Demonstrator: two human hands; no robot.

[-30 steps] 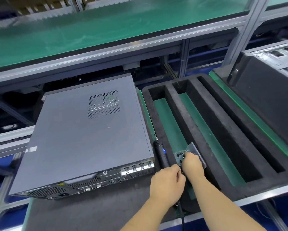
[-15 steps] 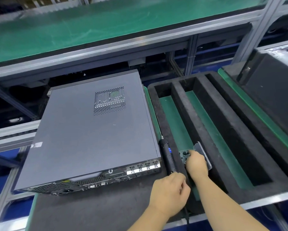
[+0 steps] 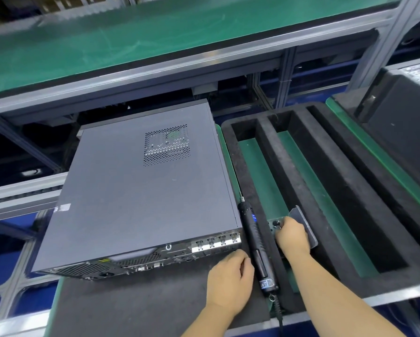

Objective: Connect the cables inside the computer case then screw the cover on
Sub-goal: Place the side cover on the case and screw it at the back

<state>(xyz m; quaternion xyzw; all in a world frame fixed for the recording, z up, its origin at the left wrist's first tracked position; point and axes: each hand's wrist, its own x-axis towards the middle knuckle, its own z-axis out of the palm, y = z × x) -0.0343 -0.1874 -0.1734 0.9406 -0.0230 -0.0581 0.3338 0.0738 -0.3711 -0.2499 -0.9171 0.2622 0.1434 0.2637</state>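
The grey computer case [image 3: 136, 190] lies flat on a dark foam mat [image 3: 140, 302], cover on, its rear ports facing me. A black electric screwdriver [image 3: 255, 242] lies along the case's right side on the foam. My left hand [image 3: 228, 280] rests just left of the screwdriver's handle, fingers curled, holding nothing that I can see. My right hand [image 3: 292, 235] reaches into a small metal tray [image 3: 307, 228] of screws in the foam's slot, fingertips pinched down among the screws; whether a screw is held is hidden.
A black foam holder [image 3: 325, 190] with long green-bottomed slots fills the right. Another dark case [image 3: 403, 132] sits at far right. A green-topped shelf [image 3: 155, 37] runs across the back. The screwdriver's cord [image 3: 278, 312] drops over the front rail.
My left hand has slid left off the screwdriver's handle toward the case's corner. My right hand has stayed in the screw tray. The view has shifted slightly.
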